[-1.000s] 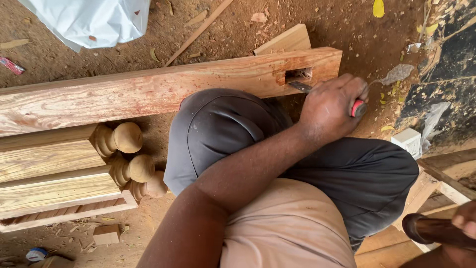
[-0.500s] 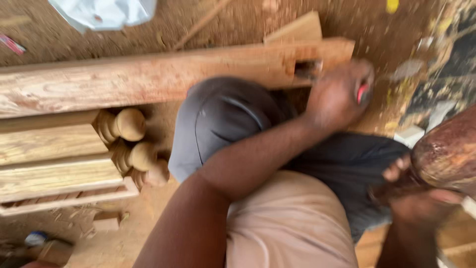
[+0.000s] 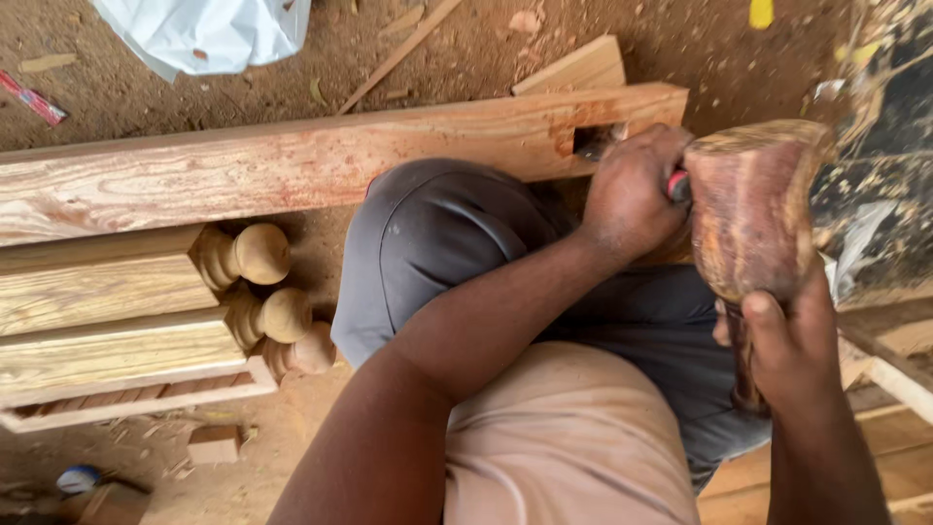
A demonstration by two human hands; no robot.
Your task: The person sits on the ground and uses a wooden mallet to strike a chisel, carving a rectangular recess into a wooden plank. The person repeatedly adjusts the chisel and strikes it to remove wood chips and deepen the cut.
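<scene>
A long reddish wooden beam [image 3: 292, 165] lies across the dirt floor, with a rectangular mortise hole [image 3: 590, 142] cut near its right end. My left hand [image 3: 637, 190] is closed around a chisel with a red handle [image 3: 675, 185], its blade at the hole. My right hand [image 3: 792, 345] grips the handle of a heavy wooden mallet [image 3: 753, 204], whose head sits right against the chisel's handle end. My bent knee in grey trousers [image 3: 437, 233] rests beside the beam.
Turned wooden posts with ball ends [image 3: 262, 255] are stacked at the left. A white plastic bag [image 3: 204, 34] lies at the top, a small offcut [image 3: 573, 68] behind the beam, and planks [image 3: 904, 369] at the right. Chips litter the dirt.
My right hand has swung the mallet up from the lower right and brought its head onto the chisel handle. My left hand has stayed on the chisel at the hole.
</scene>
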